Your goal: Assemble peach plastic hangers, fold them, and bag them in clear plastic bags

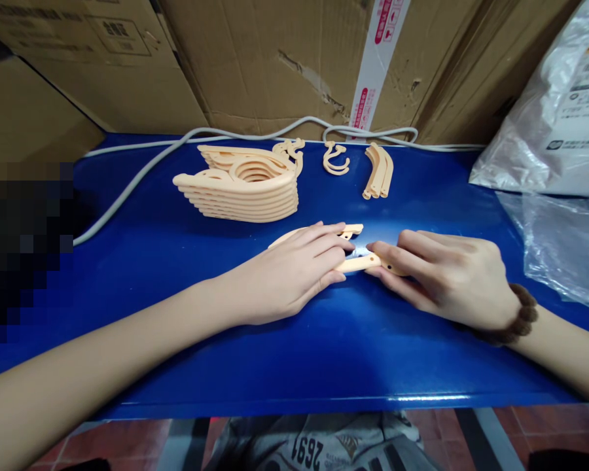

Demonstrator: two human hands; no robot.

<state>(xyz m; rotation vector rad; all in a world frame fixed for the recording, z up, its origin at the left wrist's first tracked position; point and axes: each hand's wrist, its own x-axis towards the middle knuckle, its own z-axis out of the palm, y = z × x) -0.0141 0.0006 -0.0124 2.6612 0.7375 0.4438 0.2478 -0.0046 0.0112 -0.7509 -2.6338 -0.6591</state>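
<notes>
My left hand [294, 278] lies over a peach plastic hanger body [357, 264] on the blue table, its fingers across the top and its thumb against the near side. Between the closed fingers and thumb of my right hand [442, 271] is a small peach hanger arm [389, 266], mostly hidden. The arm's end meets the hanger body's right end, where small holes show. Whether the two are joined, I cannot tell. Behind my left hand stands a stack of several like hanger bodies [250, 196].
Peach hooks [336, 160] and several curved hanger arms [379, 171] lie at the back of the blue table [285, 366]. A grey cable [142, 186] runs behind them. Cardboard boxes [275, 65] form the rear wall. Clear plastic bags [544, 131] sit at the right.
</notes>
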